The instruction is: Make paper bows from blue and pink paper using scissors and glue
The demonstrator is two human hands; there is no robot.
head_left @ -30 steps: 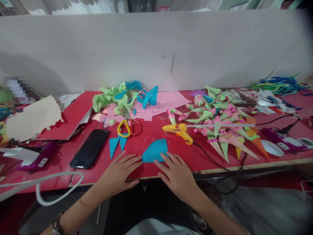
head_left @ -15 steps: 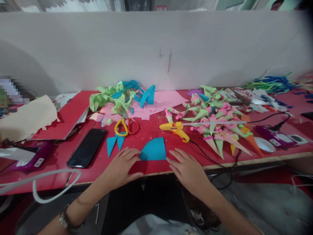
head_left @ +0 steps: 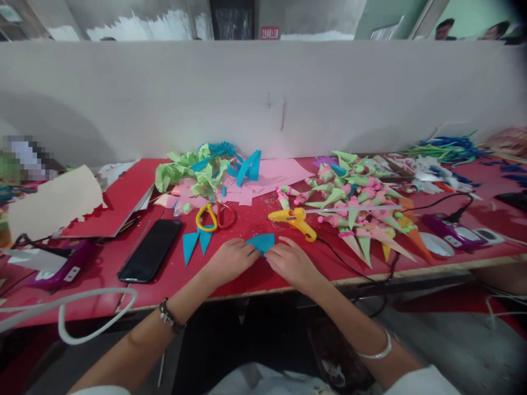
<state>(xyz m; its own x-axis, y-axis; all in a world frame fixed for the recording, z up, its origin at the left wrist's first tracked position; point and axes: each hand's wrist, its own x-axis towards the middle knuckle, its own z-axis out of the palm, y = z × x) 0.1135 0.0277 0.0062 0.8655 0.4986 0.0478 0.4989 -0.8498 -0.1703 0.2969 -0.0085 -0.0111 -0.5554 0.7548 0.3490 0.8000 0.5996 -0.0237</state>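
My L hand (head_left: 235,259) & R hand (head_left: 291,264) have just closed in on the blue paper (head_left: 262,241), just below ctr of frame; a sec ago they flanked it, spread. Fingers now bunched narrow over its lower edge; can't tell if pinched. Prob. means handling's begun, not just positioning.

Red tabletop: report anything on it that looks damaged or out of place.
The cream sheet at far left has a ragged, torn-looking edge, unlike the smooth-edged blue piece at the left hand and right hand. Pale specks litter the tabletop between the scissors and yellow glue gun.
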